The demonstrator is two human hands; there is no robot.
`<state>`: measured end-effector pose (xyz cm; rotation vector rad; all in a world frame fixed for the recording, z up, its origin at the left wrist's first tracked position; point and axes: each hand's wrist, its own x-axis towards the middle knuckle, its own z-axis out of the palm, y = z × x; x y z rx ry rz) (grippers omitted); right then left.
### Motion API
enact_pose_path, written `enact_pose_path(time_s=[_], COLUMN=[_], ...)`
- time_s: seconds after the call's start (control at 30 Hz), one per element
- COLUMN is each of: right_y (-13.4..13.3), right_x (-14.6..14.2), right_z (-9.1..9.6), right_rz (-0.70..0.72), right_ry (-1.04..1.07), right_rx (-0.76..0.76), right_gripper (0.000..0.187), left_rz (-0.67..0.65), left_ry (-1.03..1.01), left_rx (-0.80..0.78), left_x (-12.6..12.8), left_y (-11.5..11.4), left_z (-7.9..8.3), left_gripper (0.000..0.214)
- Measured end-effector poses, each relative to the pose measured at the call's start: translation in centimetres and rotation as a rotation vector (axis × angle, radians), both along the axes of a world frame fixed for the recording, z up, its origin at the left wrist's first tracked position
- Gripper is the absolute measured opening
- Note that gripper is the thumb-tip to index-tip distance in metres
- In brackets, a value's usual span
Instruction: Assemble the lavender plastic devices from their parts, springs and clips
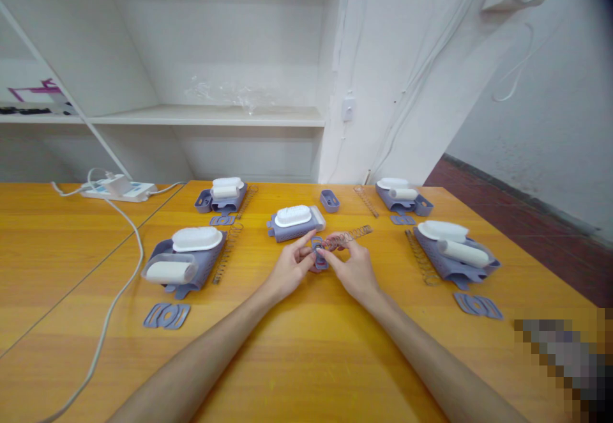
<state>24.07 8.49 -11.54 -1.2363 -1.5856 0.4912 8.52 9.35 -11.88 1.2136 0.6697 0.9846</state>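
Tbl [306,359], slotted plate [321,262], btwn L grip [290,269] + R grip [357,271]

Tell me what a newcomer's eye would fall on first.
Probably the left hand and right hand at the centre, holding a flat purple plate and coiled spring. Then five white-topped holders around them on the orange table, and a white cable curving at left.

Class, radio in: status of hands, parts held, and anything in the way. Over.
Left hand holding plate. Right hand gripping spring, thumb at plate. Case close beyond left fingers; no obstruction seen between hands.
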Motion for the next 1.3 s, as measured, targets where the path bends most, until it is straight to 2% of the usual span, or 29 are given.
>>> enact_pose_path(time_s=[0.27,0.4,0.47,0.57,0.67,0.8,1.07,1.3], right_y=[-0.2,-0.3,-0.2,0.2,0.6,0.7,0.5,0.8], right_x=[-0.3,-0.3,-0.1,0.3,0.5,0.6,1.1,1.2], right_z=[-0.1,0.4,0.6,0.7,0.4,0.3,1.4,0.8], right_rz=[0.018,0.073,0.111,0.121,0.165,0.251,0.333,0.346], right_ry=[0.009,0.092,0.17,0.308,0.386,0.373,0.374,0.342], right_rx=[0.007,-0.027,-0.063,-0.135,-0.312,-0.471,-0.536,-0.567], right_gripper=[0.022,0.037,0.04,0.026,0.024,0.026,0.028,0.028], left_rz=[0.058,0.061,0.075,0.067,0.034,0.011,-0.015,-0.057], left_ry=[0.014,0.016,-0.013,-0.065,-0.094,-0.106,-0.104,-0.057], left_rx=[-0.043,-0.136,-0.164,-0.183,-0.186,-0.183,-0.171,-0.129], left_x=[0.3,-0.1,-0.3,-0.6,-0.8,-0.9,-1.1,-1.2], left_y=[0.0,0.2,0.4,0.6,0.7,0.7,0.8,0.6], left_z=[0.5,0.6,0.6,0.5,0.4,0.4,0.3,0.4], left_gripper=[0.07,0.072,0.07,0.068,0.069,0.067,0.062,0.066])
